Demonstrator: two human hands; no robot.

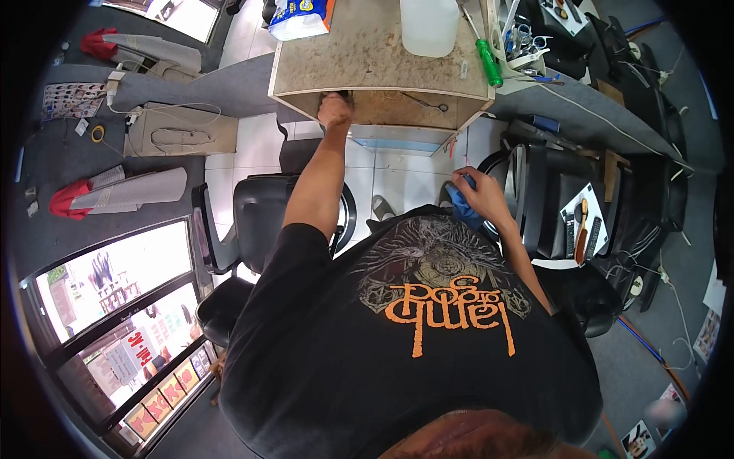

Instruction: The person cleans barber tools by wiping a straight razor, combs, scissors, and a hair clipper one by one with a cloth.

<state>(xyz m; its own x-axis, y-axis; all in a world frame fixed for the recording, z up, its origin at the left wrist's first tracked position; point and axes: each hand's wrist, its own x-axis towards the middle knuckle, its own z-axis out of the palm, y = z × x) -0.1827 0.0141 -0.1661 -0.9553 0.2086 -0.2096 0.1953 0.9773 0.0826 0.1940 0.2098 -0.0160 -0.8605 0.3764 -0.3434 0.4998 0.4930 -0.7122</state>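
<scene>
My left hand [335, 112] reaches into the left part of the open compartment of a wooden cabinet [367, 76]. Its fingers are curled by something dark that I cannot make out. Further right in the compartment lies a pair of scissors [437, 107]. In front of my body on the right, my right hand [483, 197] is closed on a blue cloth [463, 209], which hangs below the fingers.
On the cabinet top stand a whitish plastic container [430, 29], a blue and white packet [302, 18] and a green-handled screwdriver [488, 61]. A holder with scissors [523, 42] is beside them. Black chairs [264, 210] flank me; a brush [582, 229] lies right.
</scene>
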